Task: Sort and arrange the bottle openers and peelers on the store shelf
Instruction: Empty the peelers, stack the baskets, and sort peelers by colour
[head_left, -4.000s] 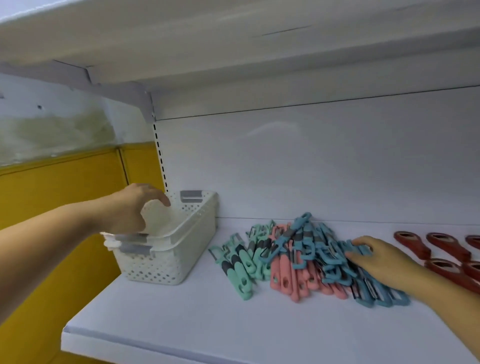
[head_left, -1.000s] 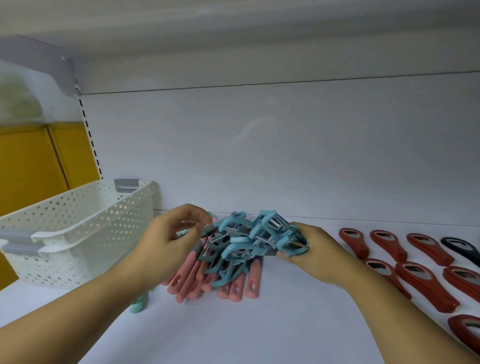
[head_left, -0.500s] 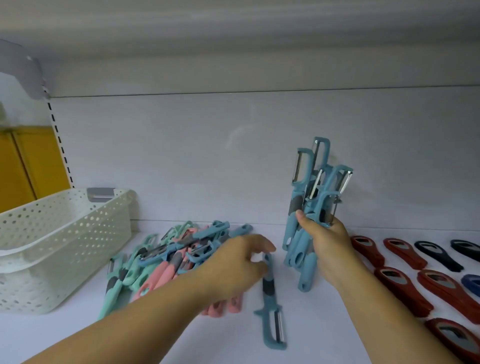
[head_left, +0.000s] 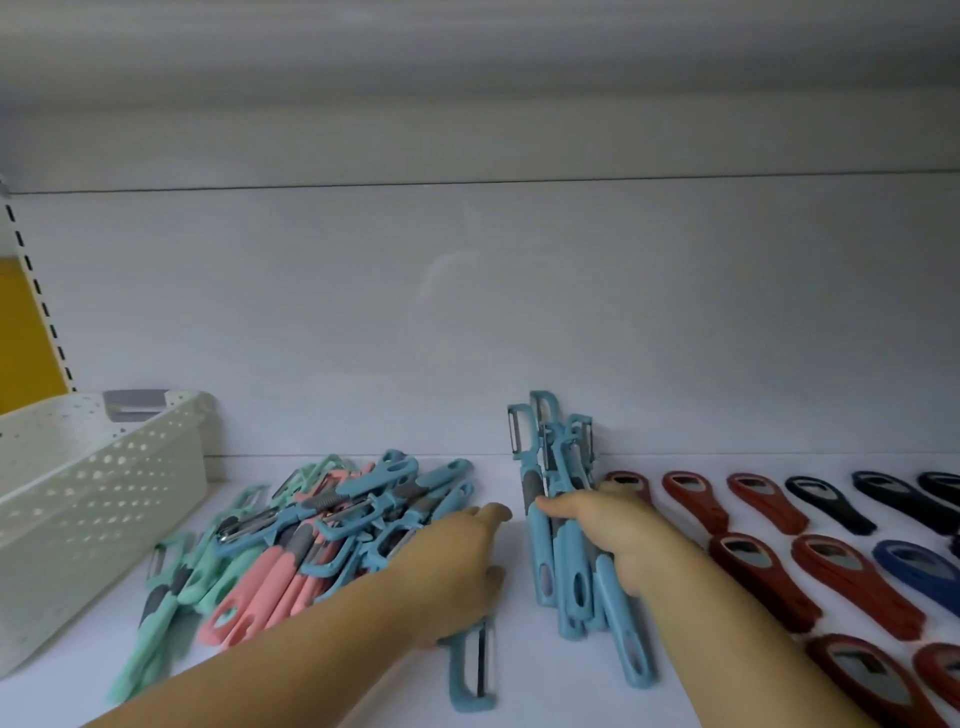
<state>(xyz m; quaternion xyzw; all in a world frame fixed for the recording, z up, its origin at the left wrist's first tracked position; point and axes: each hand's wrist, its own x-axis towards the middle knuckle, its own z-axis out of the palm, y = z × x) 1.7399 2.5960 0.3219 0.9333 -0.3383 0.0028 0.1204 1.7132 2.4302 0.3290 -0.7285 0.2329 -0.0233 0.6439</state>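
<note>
**Blue peelers bunched in the right grip**

The right grip (head_left: 618, 540) curls round a bundle of blue peelers (head_left: 556, 467). Its long axis runs front to back, blades tilted up toward the back wall. The left grip (head_left: 457, 571) covers a lone peeler (head_left: 470, 675) on the shelf (head_left: 545, 696), blade toward the front; whether it holds it I cannot tell. A mixed pile (head_left: 322, 530) and basket (head_left: 78, 499) lie left, openers (head_left: 753, 571) right.

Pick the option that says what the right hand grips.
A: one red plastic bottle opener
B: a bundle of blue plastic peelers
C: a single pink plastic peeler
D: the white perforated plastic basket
B: the right hand grips a bundle of blue plastic peelers by the handles, blade ends pointing toward the back wall; the red plastic bottle openers lie flat on the shelf to its right.
</note>
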